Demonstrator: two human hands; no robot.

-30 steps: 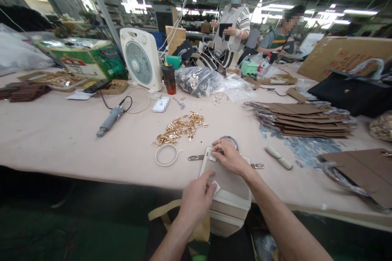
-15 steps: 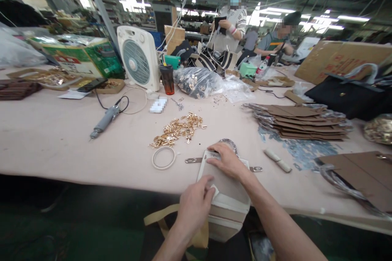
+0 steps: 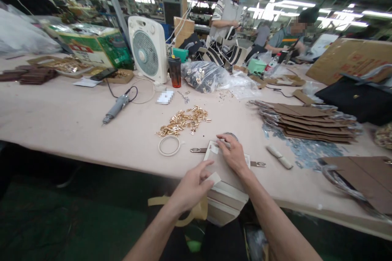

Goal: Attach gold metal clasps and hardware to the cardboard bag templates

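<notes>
A beige handbag (image 3: 232, 187) with brown trim lies tilted over the table's front edge, on its side. Brown straps with metal plates (image 3: 198, 150) stick out on both sides of its far end. My right hand (image 3: 233, 155) grips the bag near its top edge, fingertips close to a small white patch (image 3: 213, 147) on the panel. Between thumb and fingers, my left hand (image 3: 192, 185) pinches a small white piece (image 3: 215, 178) just above the bag's near side. The bag's handle is mostly hidden behind my right hand.
Gold metal fittings (image 3: 183, 120) are heaped beyond a tape roll (image 3: 169, 146). An electric screwdriver (image 3: 116, 108) lies left, near a fan (image 3: 147, 51). Stacked brown bag panels (image 3: 306, 120) and a rolled cloth (image 3: 279, 157) are on the right. Co-workers (image 3: 229, 16) are across the table.
My left hand has drawn slightly back, showing more of the white piece. At the bag's top, a white patch now shows by my right fingertips. The view has shifted; the standing co-worker has turned.
</notes>
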